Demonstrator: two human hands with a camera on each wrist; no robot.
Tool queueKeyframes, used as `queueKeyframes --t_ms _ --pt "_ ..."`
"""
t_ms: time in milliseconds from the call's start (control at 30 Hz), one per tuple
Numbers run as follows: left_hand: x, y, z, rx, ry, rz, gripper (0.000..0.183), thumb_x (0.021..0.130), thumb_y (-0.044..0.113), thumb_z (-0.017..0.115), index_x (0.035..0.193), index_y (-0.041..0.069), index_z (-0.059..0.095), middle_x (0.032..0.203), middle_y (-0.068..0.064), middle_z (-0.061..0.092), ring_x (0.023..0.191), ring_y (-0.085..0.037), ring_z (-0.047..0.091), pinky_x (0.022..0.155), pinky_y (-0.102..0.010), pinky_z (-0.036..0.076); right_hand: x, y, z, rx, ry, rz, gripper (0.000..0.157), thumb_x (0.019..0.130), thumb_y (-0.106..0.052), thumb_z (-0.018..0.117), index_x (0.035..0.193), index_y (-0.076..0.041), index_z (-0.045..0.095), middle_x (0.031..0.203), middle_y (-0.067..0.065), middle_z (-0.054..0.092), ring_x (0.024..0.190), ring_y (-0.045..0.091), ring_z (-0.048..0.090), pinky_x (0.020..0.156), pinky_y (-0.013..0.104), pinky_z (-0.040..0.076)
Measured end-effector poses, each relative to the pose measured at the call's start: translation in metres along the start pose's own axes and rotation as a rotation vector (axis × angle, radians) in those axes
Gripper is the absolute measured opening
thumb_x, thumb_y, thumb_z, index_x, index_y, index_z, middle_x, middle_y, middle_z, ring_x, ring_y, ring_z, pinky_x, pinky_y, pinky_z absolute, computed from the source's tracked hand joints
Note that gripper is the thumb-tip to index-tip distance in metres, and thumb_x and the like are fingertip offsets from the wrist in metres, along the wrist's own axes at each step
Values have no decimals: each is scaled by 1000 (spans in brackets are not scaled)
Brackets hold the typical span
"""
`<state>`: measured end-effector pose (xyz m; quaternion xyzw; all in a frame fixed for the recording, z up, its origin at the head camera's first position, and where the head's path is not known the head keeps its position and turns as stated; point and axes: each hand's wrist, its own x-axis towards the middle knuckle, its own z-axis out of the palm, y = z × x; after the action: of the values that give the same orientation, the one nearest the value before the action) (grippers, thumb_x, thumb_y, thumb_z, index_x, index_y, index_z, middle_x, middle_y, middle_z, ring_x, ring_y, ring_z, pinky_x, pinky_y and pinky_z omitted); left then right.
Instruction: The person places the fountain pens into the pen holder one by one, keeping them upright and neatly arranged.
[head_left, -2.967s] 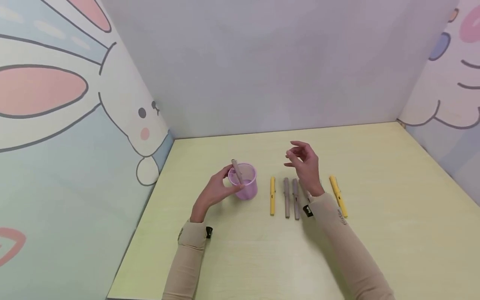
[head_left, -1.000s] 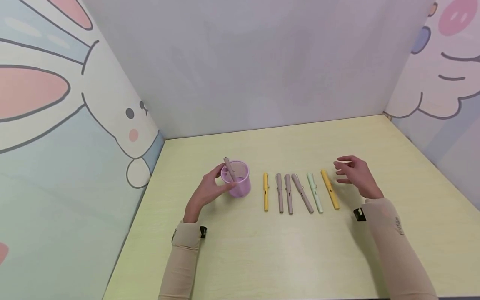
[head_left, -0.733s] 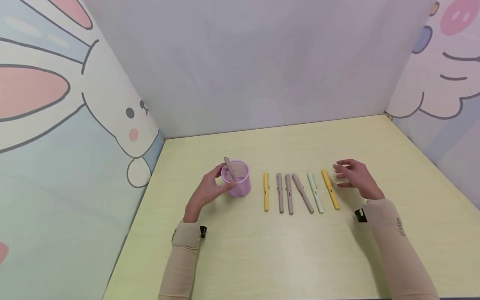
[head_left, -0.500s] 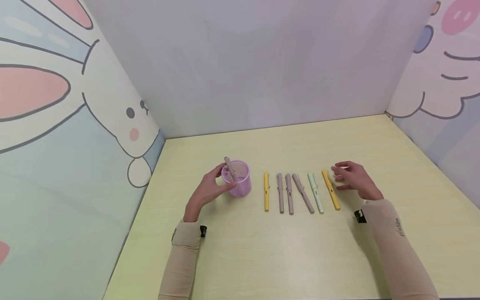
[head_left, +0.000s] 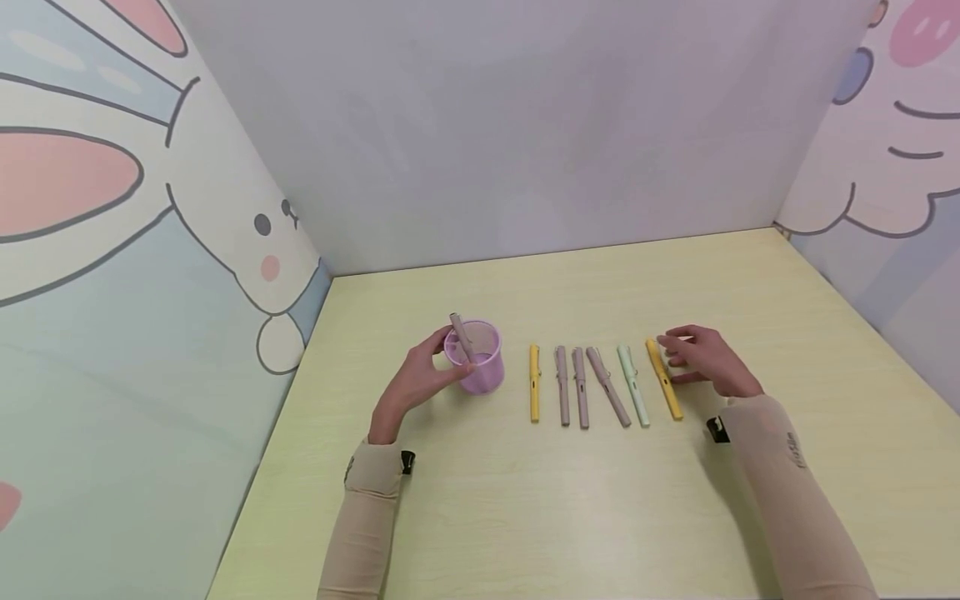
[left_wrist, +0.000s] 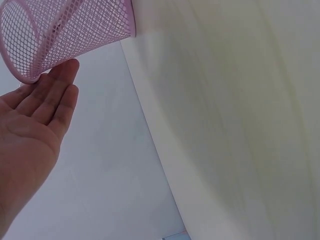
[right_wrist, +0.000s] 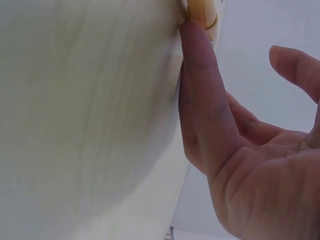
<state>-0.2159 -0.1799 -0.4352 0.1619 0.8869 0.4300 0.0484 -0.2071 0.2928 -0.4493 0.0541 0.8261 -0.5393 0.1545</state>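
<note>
With 12 o'clock taken as the far side of the desk (head_left: 525,517), the pinkish-purple mesh cup (head_left: 486,379) stands upright on it, left of the middle of the head view. At the cup's 8 to 9 o'clock, the left hand (head_left: 420,379) holds it, thumb across the near side of the rim and fingers around the far side; the left wrist view shows the fingers side by side against the rim. Inside the cup a grey pen (head_left: 458,329) leans with its upper end toward 11 o'clock, poking above the rim.

Well out at the cup's 3 o'clock, the right hand (head_left: 707,358) is beside the right yellow pen (head_left: 663,379), on its 2 o'clock side. It grips nothing: its thumb and fingers are apart, a fingertip overlapping the pen's end in the right wrist view, though I cannot tell whether they touch.

That pen ends a row starting near the cup at 3 to 4 o'clock: the left yellow pen (head_left: 535,383) and two grey pens (head_left: 562,386) lie roughly 12 to 6, a third grey pen (head_left: 608,387) runs 11 to 5, and the mint pen (head_left: 633,386) points between 11 and 12.

Beige sleeves (head_left: 367,517) come in from 7 and 5 o'clock. At 12 rises a pale wall (head_left: 525,125); a drawn rabbit (head_left: 258,258) is at 10.
</note>
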Motion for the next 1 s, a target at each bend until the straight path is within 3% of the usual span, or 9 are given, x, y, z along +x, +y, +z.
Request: queueKeyframes --t_ms 233,500,1000 --pt "0 0 0 -7 -1 8 85 90 43 78 159 11 40 153 -10 51 138 -37 48 109 -62 38 6 0 0 -19 -24 25 68 109 -29 54 152 16 28 133 30 50 101 23 60 79 36 61" --pt "1 -1 0 5 3 6 84 90 43 78 159 11 41 153 -10 51 136 -37 49 109 -62 39 8 -2 2 -50 -59 29 63 105 -16 57 150 18 30 136 34 47 106 32 57 80 37 61" --pt "0 -2 2 -4 4 10 85 91 41 78 160 11 39 152 -10 52 136 -35 49 108 -61 40 9 -7 8 -179 -42 30 57 100 -8 63 142 19 36 117 31 53 82 21 64 73 33 60"
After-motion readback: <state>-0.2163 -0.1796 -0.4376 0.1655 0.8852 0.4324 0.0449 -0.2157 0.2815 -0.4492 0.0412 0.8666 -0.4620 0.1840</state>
